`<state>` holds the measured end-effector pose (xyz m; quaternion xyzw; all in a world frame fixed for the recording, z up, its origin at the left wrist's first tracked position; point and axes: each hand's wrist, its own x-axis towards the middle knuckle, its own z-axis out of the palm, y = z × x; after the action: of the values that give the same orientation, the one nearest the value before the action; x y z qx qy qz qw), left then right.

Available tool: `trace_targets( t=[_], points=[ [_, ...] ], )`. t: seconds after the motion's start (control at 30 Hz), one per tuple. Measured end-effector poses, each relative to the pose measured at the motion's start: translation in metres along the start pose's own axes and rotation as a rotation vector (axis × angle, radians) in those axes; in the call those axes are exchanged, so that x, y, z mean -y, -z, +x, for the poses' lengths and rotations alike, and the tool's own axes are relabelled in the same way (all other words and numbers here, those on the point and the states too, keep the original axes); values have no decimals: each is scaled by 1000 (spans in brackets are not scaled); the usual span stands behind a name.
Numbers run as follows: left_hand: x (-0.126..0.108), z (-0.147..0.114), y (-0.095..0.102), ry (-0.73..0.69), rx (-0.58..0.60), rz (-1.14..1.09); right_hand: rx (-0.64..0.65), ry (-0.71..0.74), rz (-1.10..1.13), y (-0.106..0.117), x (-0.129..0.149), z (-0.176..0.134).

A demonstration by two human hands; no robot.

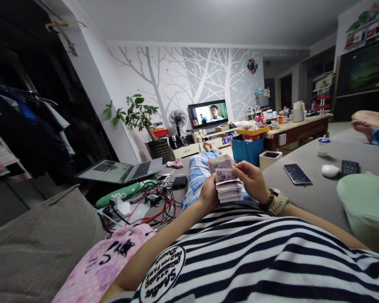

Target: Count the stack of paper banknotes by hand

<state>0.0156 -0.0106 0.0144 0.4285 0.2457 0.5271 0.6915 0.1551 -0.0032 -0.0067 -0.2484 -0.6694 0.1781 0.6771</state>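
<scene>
A stack of banknotes (229, 185) is held up over my lap, purplish, with a "5" showing on the upper notes. Its lower ends fan out in several layers. My left hand (209, 194) grips the stack along its left side, the fingers mostly hidden behind the notes. On the other side, my right hand (252, 179) pinches the right edge of a note between thumb and fingers. A pale watch (278, 203) and a dark bracelet are on the right wrist. Under the notes lie my legs in blue checked trousers (196, 176).
To the left are a laptop (123, 170), tangled cables (158, 210) and a pink cloth (113, 256). A phone (297, 174), a white mouse (330, 170), a small jar (323, 147) and a green container (360, 202) sit to the right. Another person's feet (366, 122) show at far right.
</scene>
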Motion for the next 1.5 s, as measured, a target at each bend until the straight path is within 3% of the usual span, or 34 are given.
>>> trace_targets(
  t=[0.37,0.93,1.5],
  points=[
    [-4,-5,-5,10,-79,-48,14,-15,3,1,0,0],
    [-1,-2,-1,-3,0,-19,-4,1,-5,0,5,0],
    [-1,-6,-5,18,-63,17,-9,-17,-9,-1,4,-1]
  ],
)
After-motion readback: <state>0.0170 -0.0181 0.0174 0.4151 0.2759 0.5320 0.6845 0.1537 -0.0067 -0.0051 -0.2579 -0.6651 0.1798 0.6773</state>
